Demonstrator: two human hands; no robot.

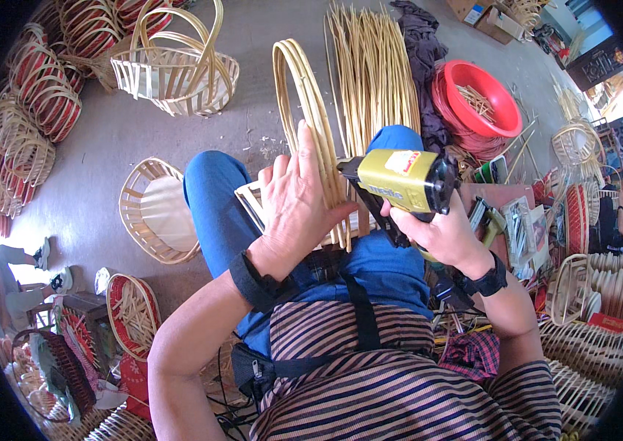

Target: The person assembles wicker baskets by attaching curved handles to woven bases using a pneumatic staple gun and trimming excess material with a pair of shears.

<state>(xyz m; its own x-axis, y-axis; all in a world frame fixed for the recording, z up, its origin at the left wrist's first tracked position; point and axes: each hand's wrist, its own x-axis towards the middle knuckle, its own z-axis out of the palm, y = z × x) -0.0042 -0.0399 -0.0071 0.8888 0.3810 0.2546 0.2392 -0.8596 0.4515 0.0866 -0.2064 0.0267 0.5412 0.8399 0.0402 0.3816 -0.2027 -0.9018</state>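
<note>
My left hand [289, 197] grips a woven basket on my lap by its tall hooped handle [310, 92], made of several pale cane strands. Its index finger points up along the strands and its thumb stretches across their lower part. In my right hand [444, 234] is an olive-yellow and black staple gun [398, 176], its nose touching or very near the strands beside my left fingers. Much of the basket's body is hidden by my left hand; only a few pale slats show left of it.
A finished handled basket [179, 77] and a handleless basket [161, 209] stand on the grey floor. A bundle of cane sticks [374, 73] lies ahead, beside dark cloth [423, 40] and a red basin [501, 117]. Stacked baskets [39, 88] fill the left; more baskets [584, 367] crowd the right.
</note>
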